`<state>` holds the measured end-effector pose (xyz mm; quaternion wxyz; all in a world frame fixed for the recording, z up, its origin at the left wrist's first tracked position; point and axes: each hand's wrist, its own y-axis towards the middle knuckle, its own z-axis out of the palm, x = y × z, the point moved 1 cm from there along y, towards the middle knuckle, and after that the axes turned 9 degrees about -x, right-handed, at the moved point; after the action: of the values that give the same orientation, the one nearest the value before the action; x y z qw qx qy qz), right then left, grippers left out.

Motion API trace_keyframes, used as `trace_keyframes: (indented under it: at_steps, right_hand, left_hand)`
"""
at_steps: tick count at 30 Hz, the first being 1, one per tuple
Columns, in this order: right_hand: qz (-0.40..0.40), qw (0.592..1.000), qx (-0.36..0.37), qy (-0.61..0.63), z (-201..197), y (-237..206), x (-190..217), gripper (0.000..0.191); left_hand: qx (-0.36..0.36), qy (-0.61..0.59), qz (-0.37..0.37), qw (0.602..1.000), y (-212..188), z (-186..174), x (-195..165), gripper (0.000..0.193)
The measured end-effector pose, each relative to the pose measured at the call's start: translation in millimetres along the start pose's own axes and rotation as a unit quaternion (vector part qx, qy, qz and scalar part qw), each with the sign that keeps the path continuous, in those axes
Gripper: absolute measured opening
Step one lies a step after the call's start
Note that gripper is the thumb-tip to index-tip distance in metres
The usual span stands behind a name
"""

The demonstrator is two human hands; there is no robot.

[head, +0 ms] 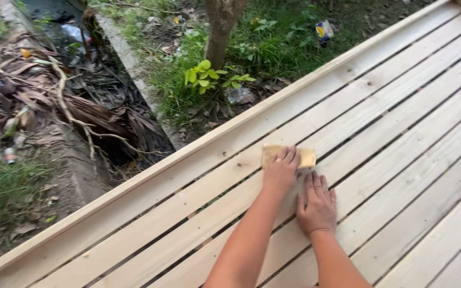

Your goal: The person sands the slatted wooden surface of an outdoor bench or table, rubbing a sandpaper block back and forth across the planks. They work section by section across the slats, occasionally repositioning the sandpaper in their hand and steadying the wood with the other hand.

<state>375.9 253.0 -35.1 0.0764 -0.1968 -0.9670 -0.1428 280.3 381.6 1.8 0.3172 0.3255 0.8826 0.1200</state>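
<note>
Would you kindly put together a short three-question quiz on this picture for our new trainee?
1. True or false: the left hand lies flat on the tan sanding pad.
2. Where does the right hand rest? A) on the tree trunk; B) on the pale wooden slats, beside the left hand; C) on the raised edge board.
3. Fill in: beyond the edge board, a small plant with bright ____ leaves grows at the foot of the tree trunk.

Key: 1 true; 2 B; 3 green.
</note>
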Motion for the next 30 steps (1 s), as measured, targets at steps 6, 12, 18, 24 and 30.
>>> trace_keyframes:
  at_steps: [6, 12, 18, 24, 30]
  right_hand:
    - [0.009, 1.0, 0.011, 0.021, -8, -3, 9, 0.075]
    - [0.001, 1.0, 0.006, 0.021, -11, -3, 12, 0.072]
    - [0.021, 0.999, 0.018, 0.047, -13, -2, 9, 0.067]
    - [-0.005, 1.0, 0.005, 0.03, -17, -3, 9, 0.065]
    - [-0.002, 0.999, 0.01, 0.03, -16, 0, 2, 0.066]
  left_hand:
    - [0.056, -0.072, -0.014, 0.996, -72, -29, -15, 0.055]
    - [0.062, -0.04, -0.012, 0.997, -78, -22, 0, 0.055]
    - [0.024, -0.023, -0.035, 0.999, 6, 30, -21, 0.054]
    - [-0.016, 0.073, -0.11, 0.991, -165, -83, 33, 0.057]
    - [-0.007, 0.168, -0.244, 0.955, -231, -127, 39, 0.057]
